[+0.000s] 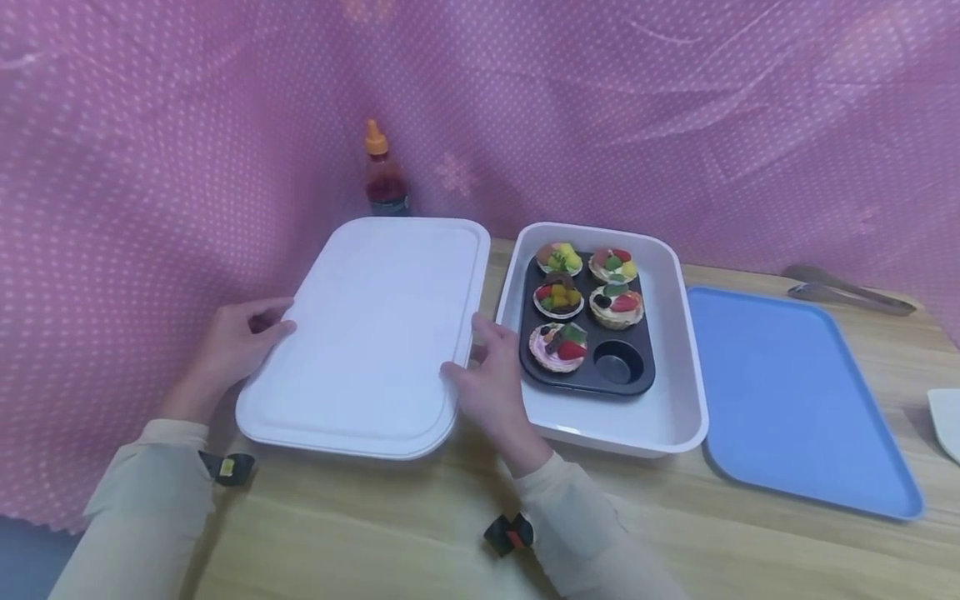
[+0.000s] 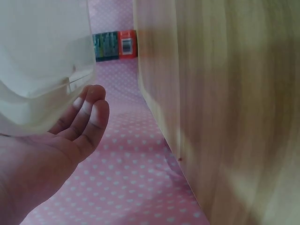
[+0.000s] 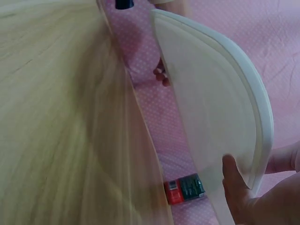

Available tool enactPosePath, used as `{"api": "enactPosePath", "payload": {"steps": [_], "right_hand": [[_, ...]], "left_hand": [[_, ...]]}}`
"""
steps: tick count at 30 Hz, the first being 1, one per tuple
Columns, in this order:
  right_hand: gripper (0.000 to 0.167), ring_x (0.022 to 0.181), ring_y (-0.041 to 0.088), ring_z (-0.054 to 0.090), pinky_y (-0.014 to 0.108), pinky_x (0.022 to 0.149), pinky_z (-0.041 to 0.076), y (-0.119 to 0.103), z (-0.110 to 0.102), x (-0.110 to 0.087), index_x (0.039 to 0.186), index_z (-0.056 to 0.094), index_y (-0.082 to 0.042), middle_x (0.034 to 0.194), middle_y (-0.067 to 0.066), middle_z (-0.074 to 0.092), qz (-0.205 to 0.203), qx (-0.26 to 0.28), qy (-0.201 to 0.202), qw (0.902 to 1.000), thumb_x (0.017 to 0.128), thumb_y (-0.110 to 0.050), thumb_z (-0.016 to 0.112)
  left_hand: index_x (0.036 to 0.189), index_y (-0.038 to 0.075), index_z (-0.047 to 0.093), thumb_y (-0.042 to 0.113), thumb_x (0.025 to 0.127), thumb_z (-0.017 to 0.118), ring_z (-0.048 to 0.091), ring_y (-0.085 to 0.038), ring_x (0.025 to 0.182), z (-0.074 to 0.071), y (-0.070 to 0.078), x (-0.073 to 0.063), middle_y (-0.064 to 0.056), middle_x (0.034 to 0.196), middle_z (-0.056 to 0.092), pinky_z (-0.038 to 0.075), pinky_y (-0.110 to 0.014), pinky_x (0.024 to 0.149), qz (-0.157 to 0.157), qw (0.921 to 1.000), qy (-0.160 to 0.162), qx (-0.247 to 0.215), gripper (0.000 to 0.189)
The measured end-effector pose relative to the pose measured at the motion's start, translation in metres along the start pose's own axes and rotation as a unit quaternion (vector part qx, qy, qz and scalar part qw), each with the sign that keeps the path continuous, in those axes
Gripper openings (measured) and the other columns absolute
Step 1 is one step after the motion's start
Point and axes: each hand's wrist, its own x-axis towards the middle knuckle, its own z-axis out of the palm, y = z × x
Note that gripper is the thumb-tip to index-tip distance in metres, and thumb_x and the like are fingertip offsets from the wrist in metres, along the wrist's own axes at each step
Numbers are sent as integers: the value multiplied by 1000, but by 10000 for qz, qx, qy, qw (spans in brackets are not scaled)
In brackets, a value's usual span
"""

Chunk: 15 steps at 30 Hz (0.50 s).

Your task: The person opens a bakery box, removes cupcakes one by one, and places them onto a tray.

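A white rectangular lid [image 1: 367, 333] with rounded corners is held up by both hands, top face upward. My left hand [image 1: 240, 337] grips its left edge, thumb on top; in the left wrist view the fingers [image 2: 96, 115] curl beneath the lid [image 2: 42, 56]. My right hand [image 1: 491, 383] grips the opposite edge. The right wrist view shows the lid's rimmed underside [image 3: 211, 108] raised off the table [image 3: 56, 117]. Right of the lid stands an uncovered white bin [image 1: 686, 358]. Inside it lies a dark muffin pan [image 1: 577, 385] with several fruit tarts [image 1: 615, 307] and one bare cup.
Behind the lid stands a sauce bottle [image 1: 387, 179] with an orange cap. A blue tray [image 1: 795, 400] lies right of the bin, with metal tongs [image 1: 847, 292] behind it. Part of a white item [image 1: 947, 421] shows at the right edge. A pink dotted cloth [image 1: 675, 125] hangs behind.
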Motion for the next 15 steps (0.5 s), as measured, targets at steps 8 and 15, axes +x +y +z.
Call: {"api": "enactPosePath", "payload": {"steps": [8, 15], "right_hand": [[75, 136, 36, 47, 45, 116, 41, 4, 8, -4, 156, 35, -6, 156, 20, 24, -310, -404, -178, 9985, 87, 3, 66], [74, 151, 31, 25, 44, 125, 22, 10, 18, -9, 160, 20, -5, 160, 24, 15, -376, -951, -444, 9938, 96, 0, 56]], "left_hand": [[143, 2, 54, 19, 99, 63, 59, -38, 109, -4, -7, 2, -29, 126, 61, 49, -25, 76, 203, 9998, -15, -11, 48], [141, 1, 55, 20, 99, 64, 58, -41, 113, -2, -17, 2, -29, 128, 60, 53, -44, 86, 148, 9999, -23, 11, 47]]}}
